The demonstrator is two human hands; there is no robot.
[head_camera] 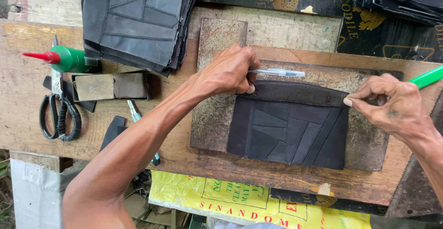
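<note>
Worn wooden workbench [27, 132] lying under everything. Black-handled scissors [59, 113] and green glue bottle with red nozzle [67, 59] resting well left of the fingers. Left hand [228, 72] curling closed around a clear plastic pen [277, 72], thumb pressing the black stitched leather panel [288, 130]. Right hand [392, 107] pinching the panel's top strip between closed fingertips.

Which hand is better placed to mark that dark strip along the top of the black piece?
Probably the left hand: it holds the pen just above the strip, while the right hand only pins its end.
</note>
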